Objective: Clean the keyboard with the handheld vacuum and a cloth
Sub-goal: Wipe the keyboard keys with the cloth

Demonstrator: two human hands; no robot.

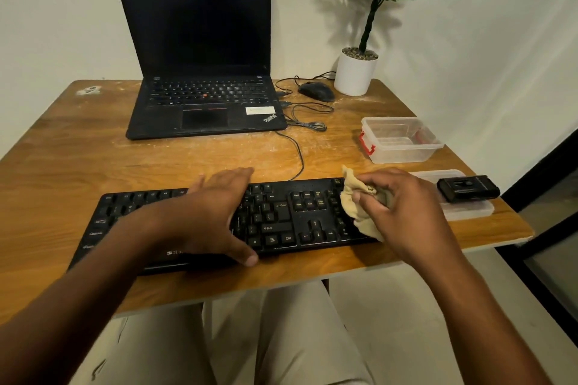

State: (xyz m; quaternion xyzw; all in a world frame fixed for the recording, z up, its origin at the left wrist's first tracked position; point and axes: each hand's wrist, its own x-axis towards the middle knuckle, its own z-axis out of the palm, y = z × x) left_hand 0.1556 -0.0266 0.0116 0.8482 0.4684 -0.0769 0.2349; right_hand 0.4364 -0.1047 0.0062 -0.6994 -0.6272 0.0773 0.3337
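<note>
Head view: the black keyboard (225,222) lies along the near edge of the wooden table (78,159). The left hand (206,216) rests flat on its middle, fingers straight, steadying it. At 3 o'clock, the right hand (403,209) pinches a bunched tan cloth (356,200) against the number pad. The handheld vacuum (467,188) sits further right, on a clear lid (469,211). Wiping seems under way; next, sweep the cloth leftward across the keys.

Scuffed wooden table (93,153) here. Sitting on it: black keyboard (281,216) up front, open laptop (203,103) at the back, mouse (316,91), potted plant (355,72), clear plastic tub (400,141), and its lid (469,211) near the right edge.
</note>
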